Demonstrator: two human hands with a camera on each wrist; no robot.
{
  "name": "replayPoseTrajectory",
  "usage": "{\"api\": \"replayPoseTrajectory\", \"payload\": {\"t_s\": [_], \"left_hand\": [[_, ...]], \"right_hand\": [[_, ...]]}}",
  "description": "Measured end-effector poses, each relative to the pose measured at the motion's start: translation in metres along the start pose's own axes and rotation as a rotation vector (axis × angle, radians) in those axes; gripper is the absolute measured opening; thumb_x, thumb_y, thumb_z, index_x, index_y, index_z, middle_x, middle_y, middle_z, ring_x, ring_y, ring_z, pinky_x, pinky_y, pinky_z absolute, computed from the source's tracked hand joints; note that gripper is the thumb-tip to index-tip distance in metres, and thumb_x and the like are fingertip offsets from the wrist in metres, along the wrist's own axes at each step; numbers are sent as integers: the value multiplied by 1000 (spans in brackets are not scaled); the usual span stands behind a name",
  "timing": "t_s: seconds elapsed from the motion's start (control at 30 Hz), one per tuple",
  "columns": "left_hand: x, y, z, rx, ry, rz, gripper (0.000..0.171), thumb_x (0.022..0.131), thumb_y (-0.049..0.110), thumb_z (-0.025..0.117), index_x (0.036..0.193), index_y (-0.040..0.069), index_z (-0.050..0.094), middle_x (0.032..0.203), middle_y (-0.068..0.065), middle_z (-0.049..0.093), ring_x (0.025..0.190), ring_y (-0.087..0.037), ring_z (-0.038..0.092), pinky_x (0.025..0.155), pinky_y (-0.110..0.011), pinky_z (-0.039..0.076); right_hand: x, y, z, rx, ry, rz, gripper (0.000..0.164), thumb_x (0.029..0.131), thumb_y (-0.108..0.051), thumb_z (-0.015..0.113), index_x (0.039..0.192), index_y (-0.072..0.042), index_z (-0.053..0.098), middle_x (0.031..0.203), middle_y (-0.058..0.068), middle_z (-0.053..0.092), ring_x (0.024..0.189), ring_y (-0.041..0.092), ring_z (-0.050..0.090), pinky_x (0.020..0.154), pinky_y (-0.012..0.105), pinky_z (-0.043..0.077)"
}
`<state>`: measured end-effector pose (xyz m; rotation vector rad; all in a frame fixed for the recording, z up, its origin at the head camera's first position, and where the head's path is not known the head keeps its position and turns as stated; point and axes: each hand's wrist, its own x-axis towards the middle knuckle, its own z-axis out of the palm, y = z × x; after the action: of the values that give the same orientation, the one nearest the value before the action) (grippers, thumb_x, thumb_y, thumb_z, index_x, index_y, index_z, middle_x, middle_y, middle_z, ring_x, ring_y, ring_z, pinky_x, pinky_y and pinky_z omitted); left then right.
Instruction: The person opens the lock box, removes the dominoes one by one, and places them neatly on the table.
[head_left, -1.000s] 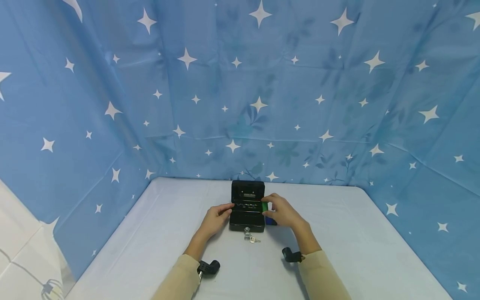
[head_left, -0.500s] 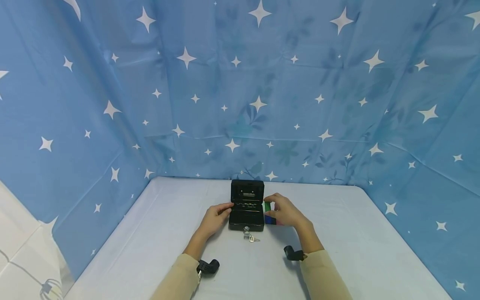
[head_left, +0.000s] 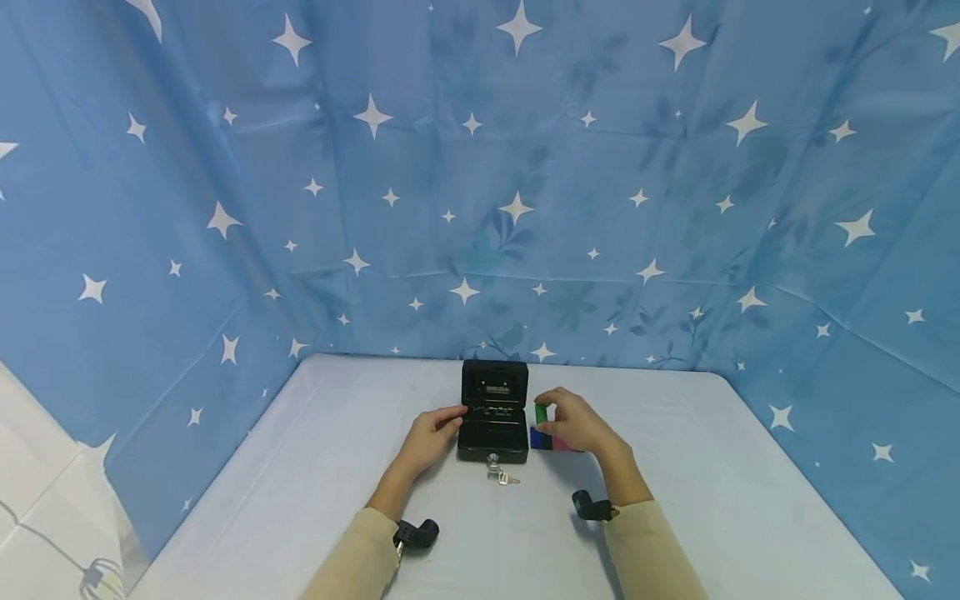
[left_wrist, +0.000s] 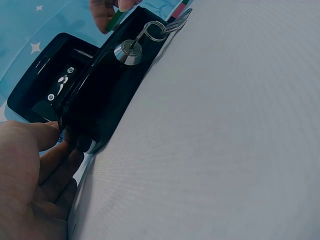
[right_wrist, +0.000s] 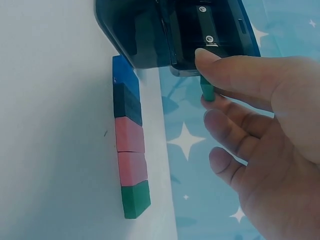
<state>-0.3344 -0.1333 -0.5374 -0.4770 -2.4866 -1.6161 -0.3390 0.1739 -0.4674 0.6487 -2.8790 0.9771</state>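
Note:
A black cash box [head_left: 492, 437] stands on the table with its lid [head_left: 495, 382] raised. My left hand [head_left: 429, 437] grips its left side, thumb at the rim and fingers against the outside wall in the left wrist view. Just right of the box, my right hand [head_left: 576, 421] pinches a green block [right_wrist: 207, 89] between thumb and fingertips, above the table. Below that hand, a row of blocks lies beside the box: blue [right_wrist: 126, 75], black [right_wrist: 128, 103], two pink, the nearer one [right_wrist: 131, 135] beside the black, and another green one [right_wrist: 135, 200] at the end.
A key ring with keys [head_left: 508, 478] hangs from the lock [left_wrist: 128, 52] on the box's front. The white table [head_left: 360, 400] extends around both arms. A blue star-patterned curtain [head_left: 480, 233] closes off the back and sides.
My right hand has moved rightward, away from the box, with the green block, so more of the block row shows. My left hand stays on the box.

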Motion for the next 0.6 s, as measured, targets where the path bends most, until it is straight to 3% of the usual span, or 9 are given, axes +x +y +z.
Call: {"api": "replayPoseTrajectory", "payload": {"t_s": [0.6], "left_hand": [[0, -2, 0, -1, 6, 5, 33, 106, 18, 62, 137, 9, 69, 143, -11, 65, 142, -32, 55, 120, -49, 43]], "right_hand": [[-7, 15, -12, 1, -59, 81, 42, 89, -8, 81, 128, 0, 68, 119, 9, 68, 93, 22, 58, 76, 36, 54]]}}
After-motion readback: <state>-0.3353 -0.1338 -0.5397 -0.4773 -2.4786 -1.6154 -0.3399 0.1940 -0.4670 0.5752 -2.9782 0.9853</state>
